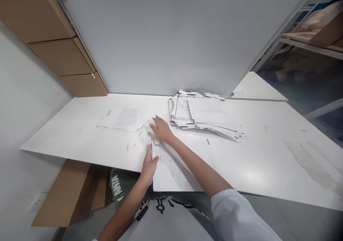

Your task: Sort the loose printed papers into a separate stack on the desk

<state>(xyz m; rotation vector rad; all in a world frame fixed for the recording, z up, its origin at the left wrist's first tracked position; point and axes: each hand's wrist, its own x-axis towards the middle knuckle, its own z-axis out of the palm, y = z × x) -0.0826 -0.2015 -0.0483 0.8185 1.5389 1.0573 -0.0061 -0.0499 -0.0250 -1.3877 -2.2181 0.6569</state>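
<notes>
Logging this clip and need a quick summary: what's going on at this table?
A person works at a white table with a printed sheet in front of them. The left hand presses flat on the sheet's left edge, while the right hand holds a small pale block, possibly an eraser, at its top corner. A messy stack of papers lies to the right, another sheet to the left.

Paper stack (203, 116) behind the sheet (177, 162), loose pages (120, 119) to its left.

Matt paper sheet (174, 166), smooth table (268, 162)
The sheet is looking dull and flat; the white table is gleaming faintly, smudged in places.
</notes>
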